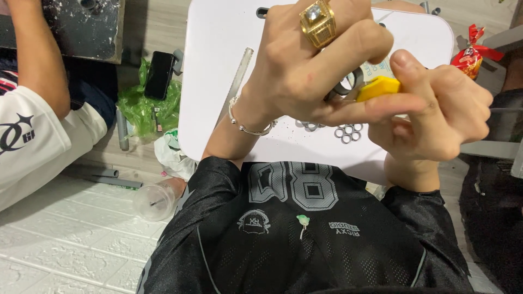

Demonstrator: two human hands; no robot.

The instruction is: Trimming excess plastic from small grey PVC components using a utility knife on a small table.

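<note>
My left hand (316, 65), with a gold ring and a silver bracelet, is raised close to the camera over a white table (218, 71). Its fingers pinch a grey metal part (348, 87). My right hand (436, 109) meets it from the right and grips a yellow plastic piece (379, 87) between thumb and fingers, pressed against the metal part. Several small metal rings (348, 132) lie on the table just below the hands.
A grey rod (239, 76) lies on the table's left side. On the floor to the left are a black phone (159, 74) on a green bag (143, 106), a plastic cup (153, 201) and grey tubes. Another person's arm (38, 60) is at far left. A red wrapper (471, 54) lies at right.
</note>
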